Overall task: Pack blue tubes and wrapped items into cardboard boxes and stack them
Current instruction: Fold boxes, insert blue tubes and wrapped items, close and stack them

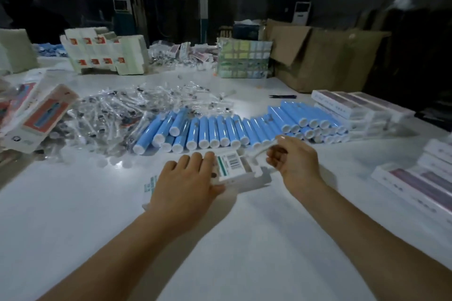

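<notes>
A small white cardboard box (232, 166) with a barcode label lies on the white table (73, 215) in front of me, its right end open. My left hand (188, 178) rests on top of the box and holds it down, thumb at its near edge. My right hand (291, 156) pinches a white end flap (263, 148) of the box and lifts it. Behind the box lies a long row of blue tubes (220, 129) with white caps. A heap of clear wrapped items (117, 112) spreads behind and to the left of the tubes.
Packed boxes (354, 107) are stacked at the right behind the tubes, and more packed boxes (420, 183) lie at the near right. Flat printed cartons (36, 115) lie at the left. Folded carton bundles (102, 54) and a brown cardboard box (325, 58) stand at the back.
</notes>
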